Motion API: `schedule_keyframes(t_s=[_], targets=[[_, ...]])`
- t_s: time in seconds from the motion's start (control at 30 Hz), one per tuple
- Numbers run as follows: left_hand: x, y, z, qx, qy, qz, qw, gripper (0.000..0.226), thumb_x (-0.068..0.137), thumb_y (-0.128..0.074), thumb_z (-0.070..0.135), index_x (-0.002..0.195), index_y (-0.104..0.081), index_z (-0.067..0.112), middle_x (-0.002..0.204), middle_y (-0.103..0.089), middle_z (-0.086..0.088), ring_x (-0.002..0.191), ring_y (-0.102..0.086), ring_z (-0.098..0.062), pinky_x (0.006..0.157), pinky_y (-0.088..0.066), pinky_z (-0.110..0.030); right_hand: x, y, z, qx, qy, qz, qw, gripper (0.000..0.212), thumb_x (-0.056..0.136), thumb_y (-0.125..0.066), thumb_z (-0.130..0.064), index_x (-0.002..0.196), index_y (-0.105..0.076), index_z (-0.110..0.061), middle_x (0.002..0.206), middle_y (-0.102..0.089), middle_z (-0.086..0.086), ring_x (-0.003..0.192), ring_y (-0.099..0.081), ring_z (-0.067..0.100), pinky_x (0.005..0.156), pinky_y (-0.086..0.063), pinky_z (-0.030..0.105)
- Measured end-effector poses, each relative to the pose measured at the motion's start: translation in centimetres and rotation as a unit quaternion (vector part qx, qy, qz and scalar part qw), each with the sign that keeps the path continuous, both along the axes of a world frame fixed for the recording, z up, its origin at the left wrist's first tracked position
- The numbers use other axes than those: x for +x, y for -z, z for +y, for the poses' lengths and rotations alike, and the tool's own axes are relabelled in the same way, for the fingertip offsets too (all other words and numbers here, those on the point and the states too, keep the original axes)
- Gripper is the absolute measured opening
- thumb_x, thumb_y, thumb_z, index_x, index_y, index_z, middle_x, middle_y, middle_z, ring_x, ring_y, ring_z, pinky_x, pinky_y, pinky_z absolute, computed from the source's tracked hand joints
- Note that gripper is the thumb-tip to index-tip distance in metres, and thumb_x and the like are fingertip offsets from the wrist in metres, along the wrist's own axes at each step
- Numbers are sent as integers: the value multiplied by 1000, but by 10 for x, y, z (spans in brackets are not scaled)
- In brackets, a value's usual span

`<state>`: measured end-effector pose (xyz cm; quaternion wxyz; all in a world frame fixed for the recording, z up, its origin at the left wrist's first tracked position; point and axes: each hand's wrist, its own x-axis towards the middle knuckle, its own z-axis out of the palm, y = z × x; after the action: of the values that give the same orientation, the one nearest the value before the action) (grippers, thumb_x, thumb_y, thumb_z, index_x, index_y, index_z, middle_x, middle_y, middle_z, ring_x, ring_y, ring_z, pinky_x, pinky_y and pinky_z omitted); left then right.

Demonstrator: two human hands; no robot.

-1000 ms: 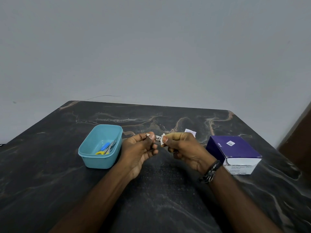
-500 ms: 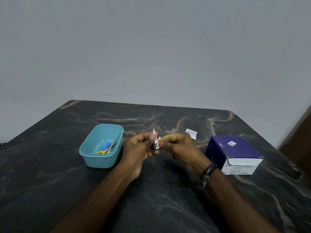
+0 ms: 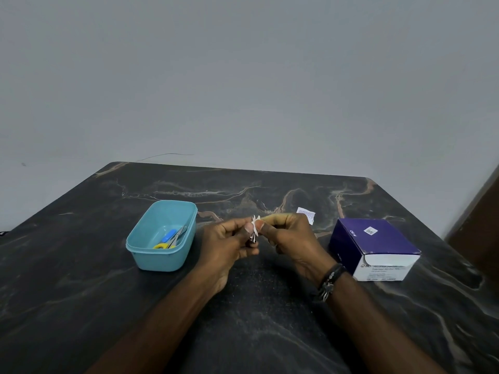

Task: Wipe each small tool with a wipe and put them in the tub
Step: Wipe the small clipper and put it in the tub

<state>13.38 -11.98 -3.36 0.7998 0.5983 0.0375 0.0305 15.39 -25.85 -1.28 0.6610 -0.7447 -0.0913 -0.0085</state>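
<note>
Steel glints between the two hands: a small metal tool [image 3: 253, 233], seemingly a nail clipper, stands nearly upright above the worktop [image 3: 270, 306]; the left hand [image 3: 229, 245] pinches its lower part in a closed grip; the right hand [image 3: 286, 236] presses a white wipe [image 3: 256, 225] against its upper end with thumb and forefinger; the teal tub [image 3: 162, 259], already holding scissors [image 3: 175, 237], sits just left of the left hand, so that hand looks best placed to drop the tool in.

1. A small shiny metal tool [image 3: 253, 237] stands almost upright, held above the surface.
2. A little white wipe [image 3: 256, 225] presses on its top.
3. The blue tub [image 3: 162, 236] sits at 9 o'clock from the tool, holding scissors [image 3: 172, 238].
</note>
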Motion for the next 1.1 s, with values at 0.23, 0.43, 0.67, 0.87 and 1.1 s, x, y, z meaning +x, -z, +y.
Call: schedule_keyframes(t_s=[0.23,0.43,0.67,0.87,1.1], targets=[[2,-2,3,1,-11,12,1000,20,85,-67,4,105,-67,9,93,-74,-12,68,-70,-16,57,-60,-31,-1,-1,2,-19,-2,43,999,15,85,-71,-12,88,-73,3,54,-60,-4,44,-44,2,40,-34,13],[2,2,2,118,-20,-31,992,13,85,-69,7,99,-70,8,87,-73,-11,66,-69,-18,59,-60,-35,2,1,-1,-36,27,39,998,17,85,-71,-10,88,-72,7,53,-56,-1,45,-43,3,40,-33,13],[0,0,0,133,-6,-30,991,14,88,-67,7,100,-70,14,88,-74,-8,74,-72,-18,64,-61,-37,2,2,1,-53,52,9,997,13,87,-68,-8,83,-72,4,51,-59,-7,40,-48,-4,41,-35,10],[-4,-7,0,25,60,27,998,17,89,-62,-4,101,-66,8,91,-75,-15,81,-74,-28,68,-62,-35,2,2,1,-62,53,-3,997,14,88,-66,-7,84,-73,4,51,-60,-8,40,-51,-5,40,-36,9],[3,-9,3,-7,-6,40,999,18,91,-57,-3,103,-66,8,90,-73,-17,75,-71,-25,69,-62,-38,2,-1,-2,-63,37,7,997,18,90,-66,-12,85,-71,5,54,-59,-2,43,-48,1,40,-35,11]])
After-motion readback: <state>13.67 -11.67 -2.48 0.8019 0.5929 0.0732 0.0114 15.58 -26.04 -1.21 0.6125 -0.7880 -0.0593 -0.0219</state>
